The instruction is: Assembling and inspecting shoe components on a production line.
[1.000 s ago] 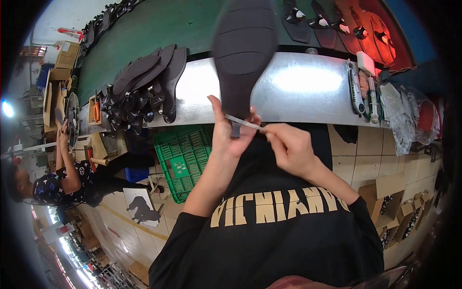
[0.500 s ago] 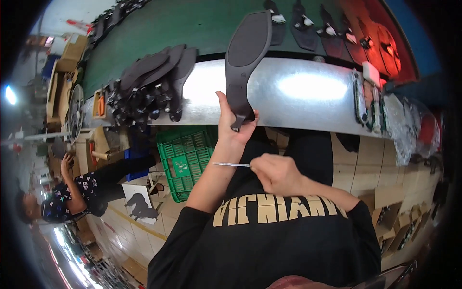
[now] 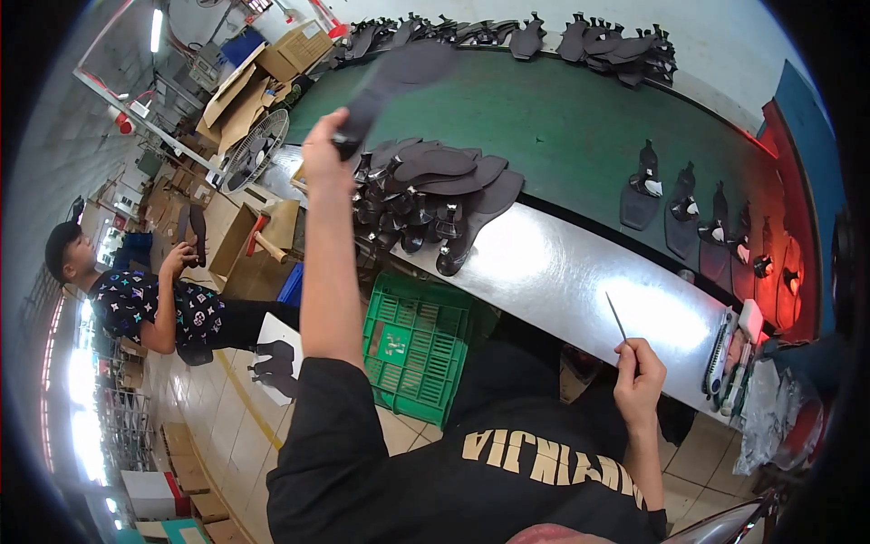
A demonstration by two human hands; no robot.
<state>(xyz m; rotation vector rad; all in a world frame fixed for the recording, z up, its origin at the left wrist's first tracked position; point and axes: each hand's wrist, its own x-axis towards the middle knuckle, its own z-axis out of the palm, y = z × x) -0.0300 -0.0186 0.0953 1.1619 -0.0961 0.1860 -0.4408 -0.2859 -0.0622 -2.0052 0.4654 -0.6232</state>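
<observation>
At the upper left, my left hand (image 3: 328,150) is closed round the heel end of a dark shoe sole (image 3: 408,72); the sole is smeared by motion and hangs over the green belt. Below it lies a heap of dark heeled soles (image 3: 453,172) on the metal ledge, apart from the held one. My right hand (image 3: 639,376) pinches a thin metal strip (image 3: 616,315) near its lower end, pointing up over the ledge. The strip touches nothing else that I can see.
Beyond the metal ledge (image 3: 562,263) runs a green belt (image 3: 544,118), with soles along its far edge (image 3: 616,50) and strapped soles (image 3: 681,218) at right. Knives and tools (image 3: 725,358) lie at the ledge's right end. A green crate (image 3: 417,335) stands below; a co-worker (image 3: 159,299) is left.
My left hand has swung the sole up and to the left, out over the belt. My right hand has moved right with the strip, now tilted upward. The view has turned left.
</observation>
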